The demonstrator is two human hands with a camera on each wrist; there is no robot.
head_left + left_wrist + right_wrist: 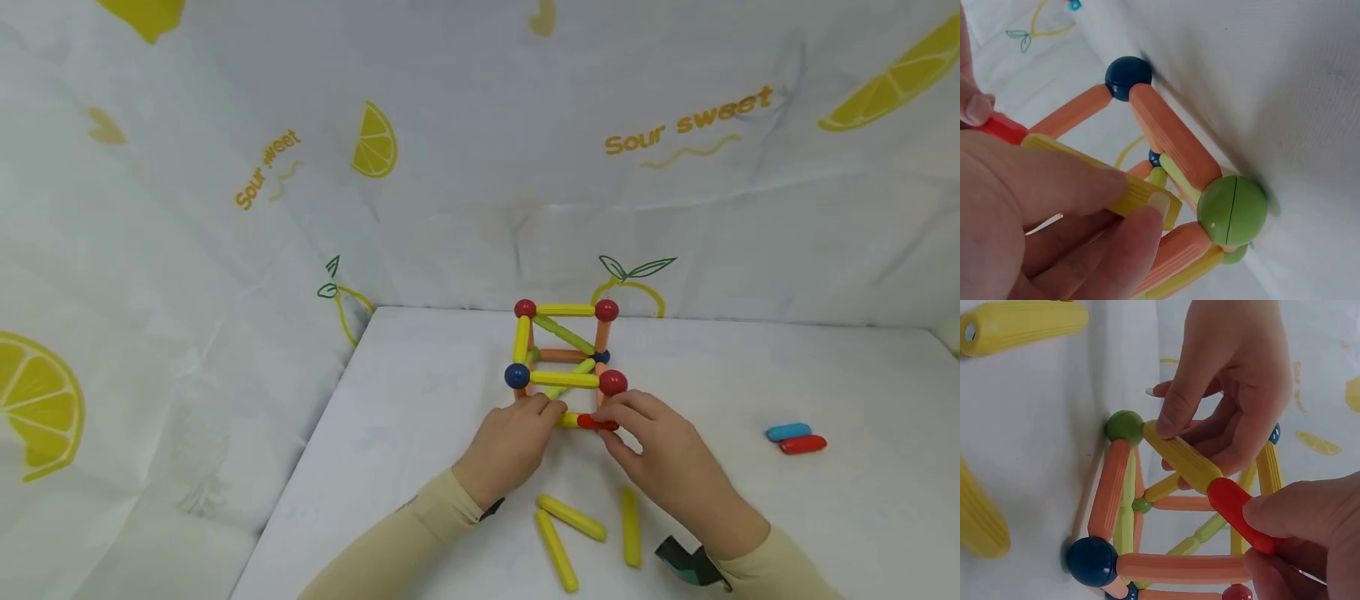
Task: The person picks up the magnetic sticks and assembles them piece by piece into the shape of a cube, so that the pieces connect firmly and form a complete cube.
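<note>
A cube frame of magnetic sticks and balls stands on the white table, with a blue ball (517,376) and a red ball (612,382) at its upper near corners. My left hand (510,442) pinches a yellow stick (1185,456) between thumb and fingers, its end right by the green ball (1124,427) at a lower corner. The red stick (1229,503) meets the yellow one end to end. My right hand (667,458) pinches that red stick by its other end. The pair slants across the near face, above the orange bottom stick (1109,490) that runs to a dark blue ball (1091,561).
Three loose yellow sticks lie nearer me: a slanted one (572,517), a lower one (557,551) and another (631,527) below my right hand. A blue stick (788,432) and a second red stick (803,445) lie at the right. A lemon-print sheet (465,233) hangs behind the table.
</note>
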